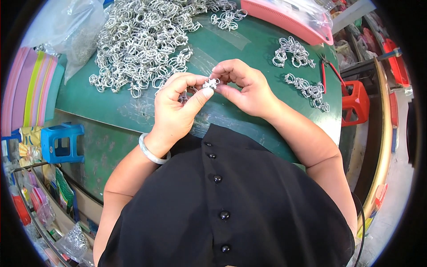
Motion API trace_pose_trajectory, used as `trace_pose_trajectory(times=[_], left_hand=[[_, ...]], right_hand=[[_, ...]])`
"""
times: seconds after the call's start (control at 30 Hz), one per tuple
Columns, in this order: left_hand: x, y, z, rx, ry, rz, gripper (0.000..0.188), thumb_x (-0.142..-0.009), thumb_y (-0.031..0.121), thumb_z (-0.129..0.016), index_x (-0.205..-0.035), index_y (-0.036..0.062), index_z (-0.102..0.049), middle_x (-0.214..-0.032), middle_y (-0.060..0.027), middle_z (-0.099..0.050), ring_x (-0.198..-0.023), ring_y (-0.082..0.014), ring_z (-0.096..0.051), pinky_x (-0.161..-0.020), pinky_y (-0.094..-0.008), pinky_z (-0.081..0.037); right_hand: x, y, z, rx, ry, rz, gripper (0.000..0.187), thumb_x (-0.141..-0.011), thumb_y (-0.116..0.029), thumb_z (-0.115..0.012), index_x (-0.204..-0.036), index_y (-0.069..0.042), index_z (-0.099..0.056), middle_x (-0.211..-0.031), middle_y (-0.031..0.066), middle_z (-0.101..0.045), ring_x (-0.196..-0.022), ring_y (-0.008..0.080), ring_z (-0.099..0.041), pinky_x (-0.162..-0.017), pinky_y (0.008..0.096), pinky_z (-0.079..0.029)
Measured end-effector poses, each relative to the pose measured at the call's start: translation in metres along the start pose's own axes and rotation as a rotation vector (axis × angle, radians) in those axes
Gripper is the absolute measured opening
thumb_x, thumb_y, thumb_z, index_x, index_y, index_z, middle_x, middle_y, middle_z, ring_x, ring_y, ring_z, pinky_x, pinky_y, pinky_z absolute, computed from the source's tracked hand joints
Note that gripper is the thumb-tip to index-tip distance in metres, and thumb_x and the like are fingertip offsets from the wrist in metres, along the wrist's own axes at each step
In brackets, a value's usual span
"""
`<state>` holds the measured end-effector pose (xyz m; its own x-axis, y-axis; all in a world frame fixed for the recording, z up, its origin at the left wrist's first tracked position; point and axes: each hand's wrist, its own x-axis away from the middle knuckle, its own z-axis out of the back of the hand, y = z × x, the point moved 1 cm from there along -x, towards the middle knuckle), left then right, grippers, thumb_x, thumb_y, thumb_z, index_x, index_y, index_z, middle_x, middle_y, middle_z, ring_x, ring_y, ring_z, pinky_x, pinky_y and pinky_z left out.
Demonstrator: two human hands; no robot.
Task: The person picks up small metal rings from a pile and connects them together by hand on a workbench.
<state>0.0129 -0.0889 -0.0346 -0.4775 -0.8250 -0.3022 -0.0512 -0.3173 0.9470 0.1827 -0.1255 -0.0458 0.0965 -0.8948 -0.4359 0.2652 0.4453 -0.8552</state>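
A small silvery ring (211,83) with a knobbly, flower-like top is pinched between the thumb and forefinger of my left hand (177,95). Close on its other side, my right hand (247,89) curves with thumb and forefinger apart; whether its tips touch the ring I cannot tell. A large heap of similar silvery rings (138,44) covers the table beyond my left hand. To the right lie two smaller clusters of rings, one farther (292,52) and one nearer (307,90). Beside them rest red-handled pliers (324,73).
The green table (106,109) bears a pink basket (284,20) at its far right. A clear plastic bag (71,33) and stacked coloured trays (27,89) stand at left. A blue stool (63,143) and a red stool (356,102) flank the table, with shelves of packed goods at both sides.
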Motion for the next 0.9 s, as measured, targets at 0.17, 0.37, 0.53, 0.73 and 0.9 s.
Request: trace_pose_trajectory(times=[0.17, 0.37, 0.53, 0.73, 0.9], left_hand=[[0.002, -0.002, 0.003, -0.064, -0.074, -0.109, 0.018, -0.077, 0.001, -0.062, -0.095, -0.0008, -0.059, -0.091, -0.0045, -0.052, -0.065, -0.006, -0.049, -0.054, -0.0168, -0.041], [0.0, -0.003, 0.004, -0.158, -0.099, -0.215, 0.024, -0.076, 0.0, -0.061, -0.101, 0.0, -0.058, -0.09, -0.0046, -0.052, -0.067, -0.0062, -0.049, -0.055, -0.0164, -0.041], [0.002, -0.004, 0.003, -0.081, -0.059, -0.053, 0.026, -0.077, -0.001, -0.059, -0.104, 0.0001, -0.057, -0.089, -0.0037, -0.052, -0.07, -0.0058, -0.049, -0.056, -0.0158, -0.041], [0.004, -0.001, 0.002, 0.113, -0.003, 0.187, 0.023, -0.073, 0.004, -0.064, -0.095, 0.0003, -0.06, -0.082, -0.0033, -0.054, -0.068, -0.0069, -0.049, -0.059, -0.0201, -0.041], [0.001, -0.007, 0.004, -0.107, -0.047, 0.0, 0.023, -0.071, 0.007, -0.068, -0.093, 0.0007, -0.061, -0.082, -0.0041, -0.056, -0.067, -0.0091, -0.05, -0.059, -0.0209, -0.041]], right_hand=[[0.002, -0.001, 0.004, -0.219, -0.1, -0.232, 0.022, -0.08, 0.007, -0.052, -0.102, 0.002, -0.05, -0.093, 0.0054, -0.056, -0.086, 0.0108, -0.056, -0.077, 0.0232, -0.045], [0.002, 0.0, 0.004, -0.276, -0.08, -0.277, 0.017, -0.081, 0.006, -0.053, -0.097, 0.002, -0.052, -0.094, 0.0056, -0.056, -0.086, 0.0101, -0.055, -0.077, 0.0227, -0.045], [0.002, -0.001, 0.005, -0.14, -0.042, -0.127, 0.016, -0.078, 0.006, -0.055, -0.094, 0.001, -0.054, -0.096, 0.0067, -0.057, -0.083, 0.0102, -0.055, -0.074, 0.0228, -0.046], [-0.004, -0.015, 0.007, 0.248, 0.013, 0.208, 0.019, -0.068, 0.004, -0.064, -0.084, -0.003, -0.055, -0.089, 0.0089, -0.057, -0.074, 0.0176, -0.059, -0.067, 0.0256, -0.048], [-0.003, -0.017, 0.004, 0.232, 0.015, 0.173, 0.025, -0.067, 0.005, -0.064, -0.089, -0.003, -0.054, -0.088, 0.0088, -0.056, -0.075, 0.0183, -0.059, -0.067, 0.0268, -0.048]])
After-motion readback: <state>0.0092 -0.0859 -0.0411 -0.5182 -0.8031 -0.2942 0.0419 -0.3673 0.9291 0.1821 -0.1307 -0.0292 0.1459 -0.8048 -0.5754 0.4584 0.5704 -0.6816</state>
